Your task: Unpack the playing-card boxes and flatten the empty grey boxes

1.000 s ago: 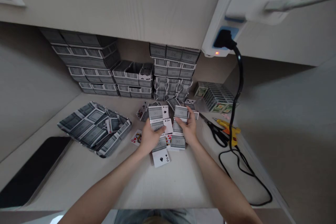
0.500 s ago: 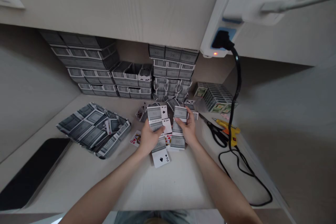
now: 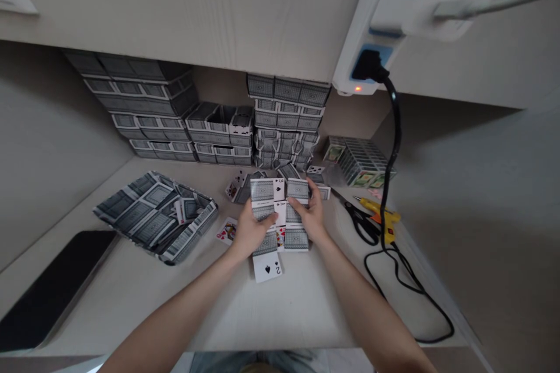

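Note:
My left hand (image 3: 251,231) grips the left strip of joined playing cards (image 3: 262,191), thumb on top and fingers at its outer edge. A two of spades (image 3: 268,268) juts from that strip's near end. My right hand (image 3: 312,214) is closed on the right strip of playing cards (image 3: 297,239), thumb pressing its face. Between the strips, card faces show, among them a three of spades (image 3: 279,188) and an ace (image 3: 280,213). The strips' inner edges lie close together, touching or nearly so. Loose cards (image 3: 238,186) lie just behind, and a red-suited face card (image 3: 227,231) is left of my left hand.
A tray-like box made of cards (image 3: 153,210) and a black slab (image 3: 52,291) are at left. Stacked card boxes (image 3: 289,111) line the back. At right are scissors (image 3: 363,224), a yellow glue gun (image 3: 389,215), its black cable and clear-cased card packs (image 3: 363,160). A power strip (image 3: 365,64) hangs above.
The two card strips have come together. The left strip shifted right and straightened, and the right strip moved slightly left, narrowing the gap between them.

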A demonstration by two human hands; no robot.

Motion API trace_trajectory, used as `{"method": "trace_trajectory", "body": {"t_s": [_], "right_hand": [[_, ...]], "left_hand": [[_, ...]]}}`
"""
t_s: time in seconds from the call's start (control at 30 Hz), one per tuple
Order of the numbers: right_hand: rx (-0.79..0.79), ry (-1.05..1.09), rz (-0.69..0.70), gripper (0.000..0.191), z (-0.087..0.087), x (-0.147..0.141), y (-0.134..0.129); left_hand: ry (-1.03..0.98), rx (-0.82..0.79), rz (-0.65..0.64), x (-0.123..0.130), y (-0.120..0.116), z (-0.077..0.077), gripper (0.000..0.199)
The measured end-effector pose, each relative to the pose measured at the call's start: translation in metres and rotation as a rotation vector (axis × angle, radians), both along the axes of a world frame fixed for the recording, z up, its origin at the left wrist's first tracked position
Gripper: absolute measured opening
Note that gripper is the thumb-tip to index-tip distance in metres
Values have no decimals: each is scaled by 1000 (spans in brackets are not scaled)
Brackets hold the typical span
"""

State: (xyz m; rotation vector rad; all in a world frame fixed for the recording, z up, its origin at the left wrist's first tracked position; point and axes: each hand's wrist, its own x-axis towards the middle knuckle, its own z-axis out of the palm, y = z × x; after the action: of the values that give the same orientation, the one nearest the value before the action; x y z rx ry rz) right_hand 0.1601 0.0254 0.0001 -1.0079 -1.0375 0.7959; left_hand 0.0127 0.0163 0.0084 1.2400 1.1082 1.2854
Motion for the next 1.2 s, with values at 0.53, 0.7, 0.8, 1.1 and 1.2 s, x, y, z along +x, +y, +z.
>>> {"method": "trace_trajectory", "body": {"t_s": [0.53,0.7,0.8,1.1,1.2], "right_hand": [[-17,10,82,59,-2,0,-1],[-58,-19,183,57,-1,-5,-5],[-76,-21,199,57,-1,-6,-6],[-69,-28,225,54,2,-7,-8],[-58,-26,218,52,1,-6,-7]], "left_hand": [[-112,-124,-79,-11,9,6,37],[-31,46,42,-21,20,10,50],[62,86,74,-23,22,8,41],[104,102,145,-21,21,3,29],[110,103,153,-20,20,3,29]]}}
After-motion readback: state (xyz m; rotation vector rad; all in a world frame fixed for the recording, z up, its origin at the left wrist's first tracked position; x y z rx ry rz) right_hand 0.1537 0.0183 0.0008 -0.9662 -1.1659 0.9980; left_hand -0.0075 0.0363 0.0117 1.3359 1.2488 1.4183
